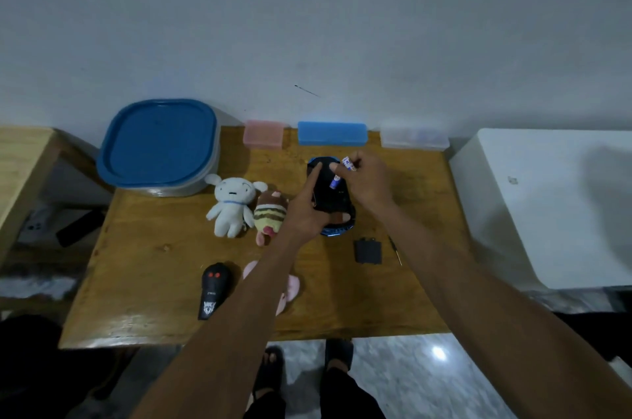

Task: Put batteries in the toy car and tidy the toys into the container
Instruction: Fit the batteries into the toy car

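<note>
The toy car (331, 197) lies upside down on the wooden table (164, 268), black underside up with a blue rim. My left hand (306, 210) grips its left side, forefinger stretched along the underside. My right hand (367, 181) holds blue-and-white batteries: one battery (335, 182) is pinched at the car's open bay, another battery (348, 163) sticks out above the fingers. The black battery cover (368, 251) and a small screwdriver (395, 249) lie right of the car. The blue-lidded container (159, 146) stands closed at the back left.
A white plush (232, 205), a striped plush (269, 215) and a pink plush (289, 288), partly under my left arm, lie left of the car. A black remote (213, 290) is near the front edge. Pink (264, 134), blue (331, 133) and clear (414, 138) boxes line the wall.
</note>
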Available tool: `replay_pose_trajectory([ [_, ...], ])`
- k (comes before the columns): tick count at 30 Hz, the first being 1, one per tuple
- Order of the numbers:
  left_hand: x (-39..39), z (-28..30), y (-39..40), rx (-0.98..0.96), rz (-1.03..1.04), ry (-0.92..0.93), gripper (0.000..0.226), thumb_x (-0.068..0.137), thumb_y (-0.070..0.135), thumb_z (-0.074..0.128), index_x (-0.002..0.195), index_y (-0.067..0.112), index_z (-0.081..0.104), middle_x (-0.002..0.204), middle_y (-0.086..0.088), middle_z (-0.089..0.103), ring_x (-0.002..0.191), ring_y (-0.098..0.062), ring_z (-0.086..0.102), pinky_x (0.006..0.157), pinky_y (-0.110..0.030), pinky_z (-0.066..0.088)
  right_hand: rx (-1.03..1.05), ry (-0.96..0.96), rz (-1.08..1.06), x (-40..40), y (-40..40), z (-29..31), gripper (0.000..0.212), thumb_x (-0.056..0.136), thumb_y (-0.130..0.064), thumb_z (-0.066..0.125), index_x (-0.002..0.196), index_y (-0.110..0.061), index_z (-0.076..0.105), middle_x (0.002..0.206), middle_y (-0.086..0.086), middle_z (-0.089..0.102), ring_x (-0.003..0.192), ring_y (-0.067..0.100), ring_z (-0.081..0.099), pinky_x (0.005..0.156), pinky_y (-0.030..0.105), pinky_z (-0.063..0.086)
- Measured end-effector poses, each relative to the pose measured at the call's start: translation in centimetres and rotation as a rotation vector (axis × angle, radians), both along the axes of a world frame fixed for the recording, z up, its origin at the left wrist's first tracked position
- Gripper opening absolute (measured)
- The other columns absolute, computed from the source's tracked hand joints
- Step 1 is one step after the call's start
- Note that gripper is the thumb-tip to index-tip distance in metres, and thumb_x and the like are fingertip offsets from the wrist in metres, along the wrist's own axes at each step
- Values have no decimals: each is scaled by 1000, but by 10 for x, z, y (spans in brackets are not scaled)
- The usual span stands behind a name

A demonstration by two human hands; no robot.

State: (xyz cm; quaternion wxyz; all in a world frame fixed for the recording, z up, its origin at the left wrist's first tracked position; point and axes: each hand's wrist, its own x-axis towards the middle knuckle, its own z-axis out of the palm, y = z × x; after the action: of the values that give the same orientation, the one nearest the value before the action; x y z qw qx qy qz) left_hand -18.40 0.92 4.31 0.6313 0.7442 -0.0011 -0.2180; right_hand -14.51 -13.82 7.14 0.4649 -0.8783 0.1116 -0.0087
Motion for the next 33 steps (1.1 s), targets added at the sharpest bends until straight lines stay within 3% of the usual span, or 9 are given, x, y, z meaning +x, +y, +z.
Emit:
replay_pose_trajectory([
  [5, 0, 1, 3, 1, -11, -45, 115, 74, 15, 89, 161, 33, 15, 154, -1, 43, 138, -23, 45, 110, -46, 47, -14, -113, -51, -13, 4, -5, 29, 91, -30, 74, 83, -9, 56, 68, -8, 55, 60, 1, 51, 51, 14, 38],
  [9, 0, 1, 4, 4, -11, -48, 115, 74, 14, 89, 161, 32, 16, 151, -2, 45, 133, -22, 49, 107, -45, 49, -227, -198, 77, -22, 5, -8, 35, 92, -41, 71, 82, -16, 48, 71, -3, 54, 61, 13, 49, 51, 25, 39],
  [13, 0, -1, 5, 8, -33, -54, 114, 74, 14, 89, 160, 32, 17, 151, -2, 46, 134, -22, 49, 107, -42, 50, -413, -193, 159, -24, 3, -9, 35, 97, -50, 59, 91, -20, 42, 75, -4, 53, 61, 13, 49, 49, 20, 32],
  [17, -1, -6, 6, 0, -32, -43, 114, 74, 15, 89, 160, 32, 17, 145, 3, 49, 131, -20, 51, 105, -39, 51, -346, -104, 204, -20, -1, -13, 29, 100, -46, 55, 100, -17, 51, 86, 0, 60, 73, 17, 57, 57, 28, 45],
  [21, -1, -8, 6, -16, -27, -29, 114, 74, 11, 89, 160, 31, 18, 150, -2, 47, 128, -16, 51, 92, -20, 52, -299, -84, 290, -17, -3, -14, 23, 100, -35, 58, 106, -13, 56, 91, 0, 58, 80, 19, 57, 63, 31, 44],
  [24, -1, -8, 5, -38, -28, -17, 114, 73, 6, 88, 160, 29, 18, 146, 0, 49, 124, -13, 52, 83, -10, 53, -263, -65, 319, -19, -6, -13, 23, 93, -25, 67, 110, -13, 57, 96, 4, 64, 85, 21, 62, 68, 37, 54],
  [29, 1, -10, 6, -50, -16, -3, 112, 75, 5, 87, 160, 31, 19, 141, -1, 53, 127, -20, 56, 94, -24, 52, -202, -23, 278, -22, -13, -10, 26, 93, -25, 69, 114, -16, 59, 101, 5, 65, 91, 22, 64, 74, 36, 57],
  [33, 1, -9, 6, -51, -18, -6, 112, 75, 4, 86, 160, 31, 19, 145, -4, 52, 128, -22, 56, 99, -30, 51, -170, -22, 226, -25, -16, -9, 22, 91, -27, 72, 107, -15, 62, 90, 2, 65, 77, 17, 62, 68, 36, 57],
])
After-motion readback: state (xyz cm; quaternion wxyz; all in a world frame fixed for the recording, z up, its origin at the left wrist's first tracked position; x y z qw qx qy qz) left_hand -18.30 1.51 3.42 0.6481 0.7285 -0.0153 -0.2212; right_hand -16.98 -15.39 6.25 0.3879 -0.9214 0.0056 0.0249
